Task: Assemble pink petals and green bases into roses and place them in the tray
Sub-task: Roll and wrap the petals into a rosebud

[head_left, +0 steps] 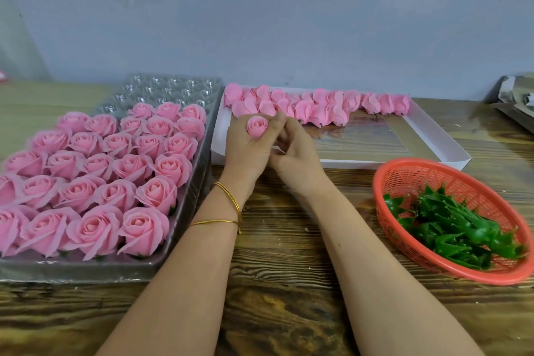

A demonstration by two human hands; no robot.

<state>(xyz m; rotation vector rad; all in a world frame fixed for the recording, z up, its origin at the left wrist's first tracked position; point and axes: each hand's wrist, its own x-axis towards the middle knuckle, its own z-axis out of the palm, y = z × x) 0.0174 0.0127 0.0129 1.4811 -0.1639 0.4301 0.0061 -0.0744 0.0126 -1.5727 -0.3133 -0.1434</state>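
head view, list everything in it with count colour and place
tray: one, clear plastic, left on table
finished roses: nearly thirty, pink, filling tray's near rows
box: one, white, shallow, centre back
petal clusters: a row, pink, along box's far side
basket: one, orange-red, right
bases: a heap, green, in basket
table: one, brown wood
grey clutter: count unclear, far right edge
rosebud: one, pink, in left hand
bangles: two, gold, left wrist
left hand: grips rosebud
right hand: curled beside left, contents hidden
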